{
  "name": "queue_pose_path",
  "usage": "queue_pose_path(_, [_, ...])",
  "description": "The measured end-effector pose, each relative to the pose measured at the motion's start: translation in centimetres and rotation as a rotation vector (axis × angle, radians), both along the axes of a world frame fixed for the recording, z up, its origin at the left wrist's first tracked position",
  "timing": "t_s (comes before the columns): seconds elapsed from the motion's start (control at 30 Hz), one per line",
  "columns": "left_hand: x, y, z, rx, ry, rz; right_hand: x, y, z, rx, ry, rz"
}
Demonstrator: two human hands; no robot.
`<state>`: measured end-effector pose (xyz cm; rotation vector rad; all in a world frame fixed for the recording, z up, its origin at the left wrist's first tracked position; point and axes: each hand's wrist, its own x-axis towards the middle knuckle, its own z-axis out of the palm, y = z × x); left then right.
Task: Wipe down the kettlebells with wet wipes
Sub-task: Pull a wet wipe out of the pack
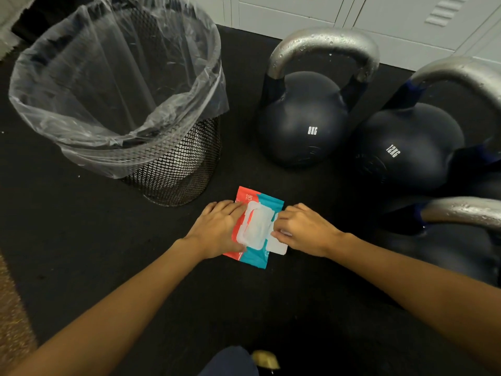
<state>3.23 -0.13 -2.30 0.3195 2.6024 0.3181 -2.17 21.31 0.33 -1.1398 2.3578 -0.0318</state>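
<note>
A red and teal pack of wet wipes lies flat on the black floor mat in front of me. My left hand rests on the pack's left side with fingers laid flat. My right hand pinches the white lid flap, which is folded out to the right. The white opening shows between my hands. Three dark kettlebells with silver handles stand to the right: one marked 8KG, one marked 12KG, and a third at the right edge, only partly in view.
A black wire-mesh waste bin lined with a clear plastic bag stands at the upper left. White lockers run along the back. A brownish strip of floor borders the mat on the left.
</note>
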Motion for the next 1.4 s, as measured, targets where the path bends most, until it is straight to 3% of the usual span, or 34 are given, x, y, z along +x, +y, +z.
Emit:
queue_pose_path(0.1, [0.3, 0.4, -0.2, 0.004, 0.013, 0.032, 0.9, -0.8, -1.7, 0.014, -0.119, -0.302])
queue_pose_path(0.23, [0.5, 0.8, -0.3, -0.008, 0.02, 0.049, 1.5, -2.0, -3.7, -0.225, -0.283, -0.934])
queue_pose_path(0.33, [0.5, 0.9, -0.3, -0.019, 0.025, 0.047, 1.9, -2.8, -4.2, -0.324, -0.265, -1.151])
queue_pose_path(0.6, [1.2, 1.8, -0.5, -0.039, 0.082, 0.075, 3.1, -4.2, -4.0, -0.323, -0.15, -1.052])
queue_pose_path(0.8, [1.5, 2.1, -0.6, -0.057, 0.103, 0.088, 2.8, -5.2, -4.1, -0.38, -0.3, -1.234])
queue_pose_path(0.93, [1.5, 2.2, -0.6, -0.055, 0.091, 0.091, 2.7, -4.9, -3.7, -0.419, -0.359, -1.235])
queue_pose_path(1.13, [1.5, 2.1, -0.9, -0.033, 0.071, 0.114, 2.4, -3.6, -2.6, -0.635, -0.484, -1.358])
queue_pose_path(1.4, [1.4, 2.2, -0.9, -0.029, 0.052, 0.122, 3.0, -4.3, -2.2, -0.656, -0.677, -1.489])
